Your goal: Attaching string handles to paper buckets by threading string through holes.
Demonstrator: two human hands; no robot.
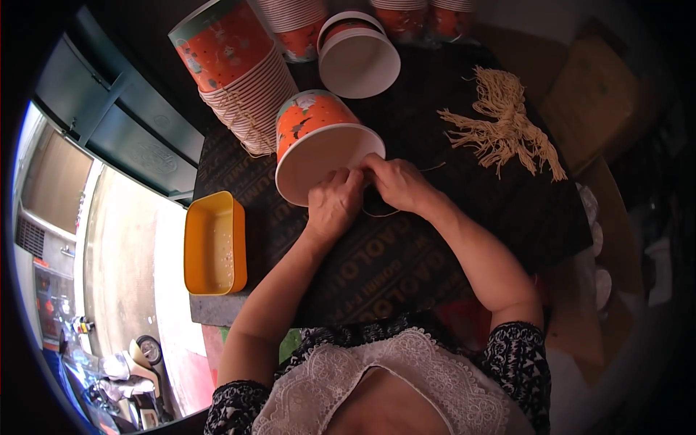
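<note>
An orange paper bucket (pixel 317 119) with a white rim lies tilted on the dark table, its white inside facing me. My left hand (pixel 336 199) is closed at the lower right of its rim, fingers curled. Right beside it, fingertips close to the left thumb, my right hand (pixel 394 181) pinches at the rim's edge. A thin beige string (pixel 380 215) loops out below the hands, and one end sticks out past the right hand. The fingertips and the exact spot where they grip the string are partly hidden.
At the far left leans a tall stack of orange buckets (pixel 239 80) with strings hanging from it. Another white-mouthed bucket (pixel 360 64) lies behind. A bundle of beige strings (pixel 502 119) rests at the right. A yellow plastic box (pixel 215 243) stands at the table's left edge.
</note>
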